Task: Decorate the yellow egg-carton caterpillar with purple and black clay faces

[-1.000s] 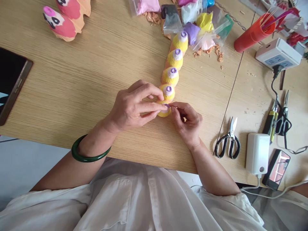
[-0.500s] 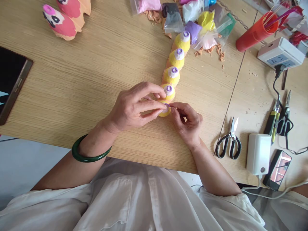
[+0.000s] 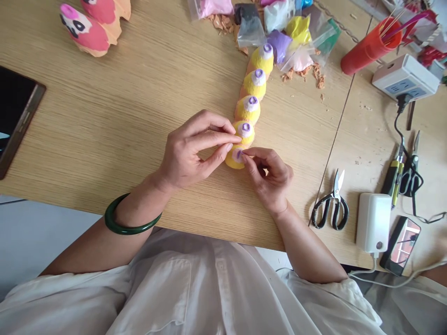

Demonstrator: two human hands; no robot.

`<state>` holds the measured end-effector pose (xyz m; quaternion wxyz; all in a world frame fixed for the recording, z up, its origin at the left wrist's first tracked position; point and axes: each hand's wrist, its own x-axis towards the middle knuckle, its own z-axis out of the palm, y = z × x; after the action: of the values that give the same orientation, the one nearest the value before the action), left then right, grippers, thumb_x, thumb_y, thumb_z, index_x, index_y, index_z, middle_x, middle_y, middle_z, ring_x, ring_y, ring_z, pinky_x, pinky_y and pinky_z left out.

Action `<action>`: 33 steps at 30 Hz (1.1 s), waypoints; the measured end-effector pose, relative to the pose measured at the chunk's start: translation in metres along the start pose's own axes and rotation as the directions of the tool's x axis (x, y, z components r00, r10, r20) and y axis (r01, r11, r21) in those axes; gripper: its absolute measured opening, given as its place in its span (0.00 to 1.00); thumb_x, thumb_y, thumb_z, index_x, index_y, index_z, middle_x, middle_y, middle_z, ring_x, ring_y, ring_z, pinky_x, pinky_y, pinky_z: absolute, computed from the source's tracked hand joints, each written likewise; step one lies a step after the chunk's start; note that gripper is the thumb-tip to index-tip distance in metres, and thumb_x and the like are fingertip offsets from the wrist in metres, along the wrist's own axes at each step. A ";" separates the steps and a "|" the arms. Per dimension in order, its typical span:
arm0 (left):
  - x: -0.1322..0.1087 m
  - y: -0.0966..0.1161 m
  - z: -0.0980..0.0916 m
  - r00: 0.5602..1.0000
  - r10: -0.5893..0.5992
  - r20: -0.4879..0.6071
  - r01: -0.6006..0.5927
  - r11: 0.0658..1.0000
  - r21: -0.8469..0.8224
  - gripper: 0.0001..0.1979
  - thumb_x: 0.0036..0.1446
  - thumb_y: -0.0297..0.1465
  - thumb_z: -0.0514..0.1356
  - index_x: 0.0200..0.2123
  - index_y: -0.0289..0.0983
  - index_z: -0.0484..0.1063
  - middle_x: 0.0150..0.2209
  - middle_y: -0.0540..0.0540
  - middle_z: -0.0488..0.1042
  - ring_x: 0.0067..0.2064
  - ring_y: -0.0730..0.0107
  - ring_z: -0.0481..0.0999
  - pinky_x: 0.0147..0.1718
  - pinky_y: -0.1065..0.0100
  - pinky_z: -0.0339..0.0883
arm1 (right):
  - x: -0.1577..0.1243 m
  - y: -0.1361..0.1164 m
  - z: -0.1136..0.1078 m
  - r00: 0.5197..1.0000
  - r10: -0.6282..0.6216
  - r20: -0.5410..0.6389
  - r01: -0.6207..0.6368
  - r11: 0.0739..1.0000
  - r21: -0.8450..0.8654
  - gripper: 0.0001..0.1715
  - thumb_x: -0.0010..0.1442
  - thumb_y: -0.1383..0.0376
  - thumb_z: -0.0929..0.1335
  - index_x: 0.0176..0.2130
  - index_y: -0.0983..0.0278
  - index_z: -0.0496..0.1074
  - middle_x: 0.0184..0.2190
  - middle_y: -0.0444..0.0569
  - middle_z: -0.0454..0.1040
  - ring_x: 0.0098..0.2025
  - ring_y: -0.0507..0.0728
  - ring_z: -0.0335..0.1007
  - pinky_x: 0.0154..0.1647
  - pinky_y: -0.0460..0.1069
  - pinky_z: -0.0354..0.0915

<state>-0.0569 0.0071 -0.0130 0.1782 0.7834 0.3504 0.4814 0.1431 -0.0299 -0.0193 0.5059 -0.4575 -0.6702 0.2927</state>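
A row of yellow clay-covered humps (image 3: 252, 86), each capped white and purple, runs across the wooden table (image 3: 122, 111). My left hand (image 3: 192, 151), with a green bangle on the wrist, curls its fingers against the nearest hump (image 3: 233, 160) from the left. My right hand (image 3: 270, 179) pinches at the purple cap (image 3: 238, 154) on that hump from the right.
Bags of coloured clay (image 3: 286, 32) lie at the far end of the row. Pink clay figures (image 3: 91, 28) stand far left, a phone (image 3: 16, 116) at the left edge. Scissors (image 3: 330, 204), a white charger (image 3: 373, 223), a power strip (image 3: 405, 74) and a red cup (image 3: 366, 49) lie right.
My left fingers have lifted slightly off the nearest hump, so its purple cap now shows. My right fingertips stay at the cap.
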 end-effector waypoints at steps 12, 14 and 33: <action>0.000 0.001 0.000 0.979 -0.046 0.198 0.047 0.999 -0.003 0.09 0.70 0.36 0.62 0.48 0.49 0.82 0.50 0.48 0.84 0.50 0.60 0.83 0.53 0.55 0.79 | -0.001 0.000 -0.004 0.996 0.087 0.003 -0.087 0.995 0.059 0.11 0.70 0.56 0.74 0.40 0.61 0.79 0.27 0.41 0.80 0.22 0.47 0.69 0.23 0.44 0.66; 0.000 0.001 0.000 0.973 -0.074 0.219 0.075 0.997 0.004 0.09 0.70 0.38 0.62 0.48 0.47 0.82 0.50 0.48 0.84 0.51 0.60 0.83 0.54 0.54 0.79 | 0.000 0.001 -0.004 0.987 0.160 0.020 -0.161 0.985 0.059 0.18 0.69 0.49 0.73 0.39 0.61 0.79 0.25 0.41 0.79 0.22 0.48 0.68 0.23 0.45 0.66; 0.000 0.006 0.008 0.965 -0.212 0.157 0.225 0.972 -0.068 0.05 0.68 0.36 0.66 0.40 0.44 0.82 0.48 0.47 0.84 0.51 0.60 0.83 0.53 0.55 0.79 | -0.001 0.003 -0.009 1.000 0.013 0.011 -0.011 0.984 -0.178 0.03 0.70 0.63 0.73 0.41 0.60 0.80 0.25 0.39 0.77 0.22 0.47 0.65 0.23 0.44 0.63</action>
<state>-0.0476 0.0034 -0.0133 0.2891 0.7653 0.3996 0.4136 0.1528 -0.0303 -0.0190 0.4573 -0.5030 -0.6939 0.2373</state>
